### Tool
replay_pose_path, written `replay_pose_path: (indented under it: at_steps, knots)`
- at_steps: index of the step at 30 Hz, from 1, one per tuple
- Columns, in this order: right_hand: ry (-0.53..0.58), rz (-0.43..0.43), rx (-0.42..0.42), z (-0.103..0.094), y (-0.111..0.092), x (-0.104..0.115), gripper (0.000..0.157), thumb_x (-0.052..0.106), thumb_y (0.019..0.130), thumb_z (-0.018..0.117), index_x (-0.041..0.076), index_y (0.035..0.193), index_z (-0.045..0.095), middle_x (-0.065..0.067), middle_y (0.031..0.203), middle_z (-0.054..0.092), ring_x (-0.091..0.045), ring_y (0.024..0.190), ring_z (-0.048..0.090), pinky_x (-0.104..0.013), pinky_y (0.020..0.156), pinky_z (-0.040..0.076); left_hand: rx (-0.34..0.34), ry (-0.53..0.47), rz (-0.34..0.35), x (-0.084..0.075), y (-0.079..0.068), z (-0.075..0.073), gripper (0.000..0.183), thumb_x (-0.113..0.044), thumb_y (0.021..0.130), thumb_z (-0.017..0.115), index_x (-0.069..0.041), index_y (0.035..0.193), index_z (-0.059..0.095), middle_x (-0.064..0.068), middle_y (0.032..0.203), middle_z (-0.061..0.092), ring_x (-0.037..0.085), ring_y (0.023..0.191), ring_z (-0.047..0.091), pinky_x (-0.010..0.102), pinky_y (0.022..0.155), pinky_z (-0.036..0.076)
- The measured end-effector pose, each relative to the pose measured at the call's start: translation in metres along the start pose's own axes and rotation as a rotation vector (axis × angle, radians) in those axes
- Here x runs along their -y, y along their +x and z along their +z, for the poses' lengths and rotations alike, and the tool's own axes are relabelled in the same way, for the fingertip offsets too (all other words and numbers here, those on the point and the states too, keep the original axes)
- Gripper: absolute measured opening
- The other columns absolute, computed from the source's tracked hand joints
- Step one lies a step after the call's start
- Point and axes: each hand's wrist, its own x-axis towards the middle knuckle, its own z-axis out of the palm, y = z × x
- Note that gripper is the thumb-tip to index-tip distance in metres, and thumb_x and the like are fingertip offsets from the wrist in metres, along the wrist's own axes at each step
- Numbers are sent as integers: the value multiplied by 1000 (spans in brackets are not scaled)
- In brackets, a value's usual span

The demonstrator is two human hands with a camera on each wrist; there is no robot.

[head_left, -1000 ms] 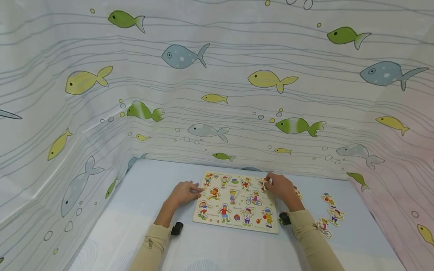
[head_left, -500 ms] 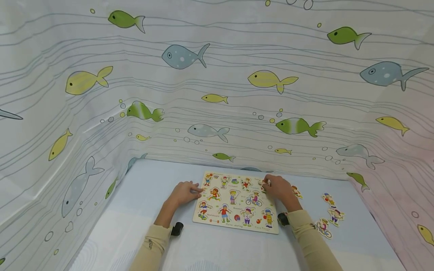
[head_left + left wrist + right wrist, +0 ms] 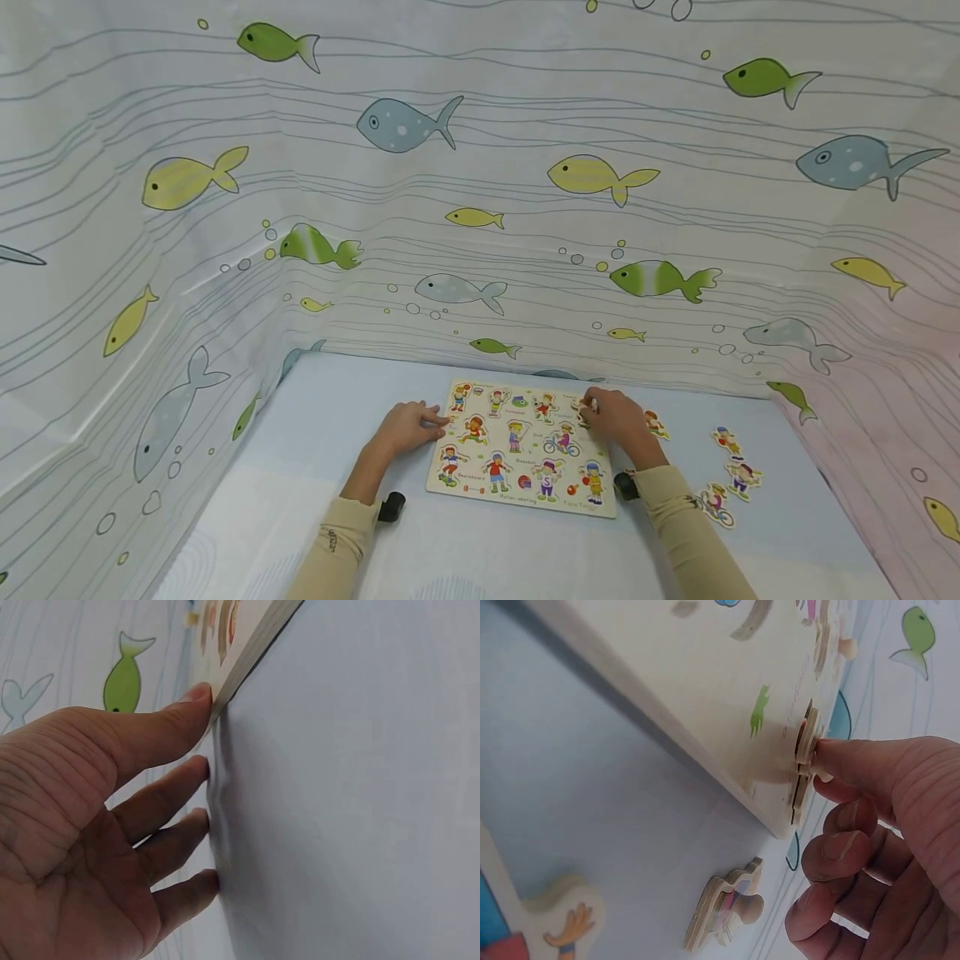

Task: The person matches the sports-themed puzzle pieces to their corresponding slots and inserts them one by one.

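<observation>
A wooden puzzle board with sports-figure pieces lies flat on the table. At its left edge my left hand rests with the thumb touching the rim. In the left wrist view the fingers of that hand are spread and gently bent, their tips at the tablecloth. Near the board's top right corner, my right hand pinches a puzzle piece between thumb and index finger. The piece stands slightly raised over the board in the right wrist view; whether it sits in its recess I cannot tell. Fingers partly cover its picture.
Several loose puzzle pieces lie right of the board, among them a cyclist, a figure in purple and one close by the right hand. A fish-patterned curtain surrounds the table at the back and sides.
My right hand has shifted slightly left and down with the puzzle piece over the board's top right corner, then stayed there. The left hand has not visibly moved.
</observation>
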Motion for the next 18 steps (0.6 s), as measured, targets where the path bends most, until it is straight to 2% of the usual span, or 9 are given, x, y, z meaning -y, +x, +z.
replay_pose_path:
  at_steps: [18]
  knots:
    - [11, -6, -17, 4, -6, 4, 16, 26, 94, 67, 12, 103, 65, 4, 65, 56, -16, 54, 46, -29, 47, 36, -1, -10, 20, -1, 0, -2, 23, -23, 85, 78, -16, 107, 78, 9, 130, 63, 36, 135, 44, 54, 114, 28]
